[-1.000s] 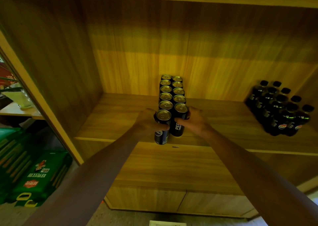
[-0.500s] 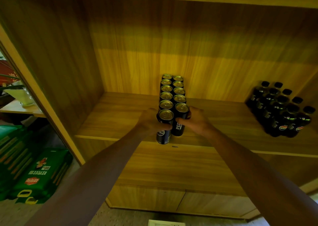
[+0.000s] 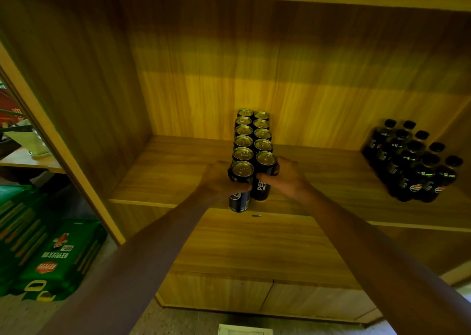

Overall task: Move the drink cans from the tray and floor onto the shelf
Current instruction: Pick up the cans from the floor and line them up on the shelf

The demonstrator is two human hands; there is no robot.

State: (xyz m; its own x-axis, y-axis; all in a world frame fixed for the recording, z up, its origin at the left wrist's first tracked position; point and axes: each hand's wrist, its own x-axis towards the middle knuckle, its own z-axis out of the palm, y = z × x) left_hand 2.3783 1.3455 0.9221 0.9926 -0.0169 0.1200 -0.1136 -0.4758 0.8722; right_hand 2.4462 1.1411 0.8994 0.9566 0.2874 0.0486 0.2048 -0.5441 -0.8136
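Note:
Two rows of dark drink cans [image 3: 252,133] with gold tops run from the back of the wooden shelf [image 3: 163,179] toward its front edge. My left hand [image 3: 219,180] grips the front can of the left row [image 3: 240,185], whose base sits at the shelf's front lip. My right hand [image 3: 286,179] grips the front can of the right row [image 3: 263,179], which stands a little farther in. Both cans are upright and touch the cans behind them.
A cluster of dark soda bottles [image 3: 415,161] stands at the shelf's right end. Green cartons [image 3: 53,258] lie on the floor at lower left, outside the cabinet's left wall. Closed cupboard doors [image 3: 254,296] sit below the shelf. A white object [image 3: 244,330] peeks in at the bottom edge.
Both hands have kept their hold on the two front cans and nudged them slightly deeper against the rows. The view shifted a little.

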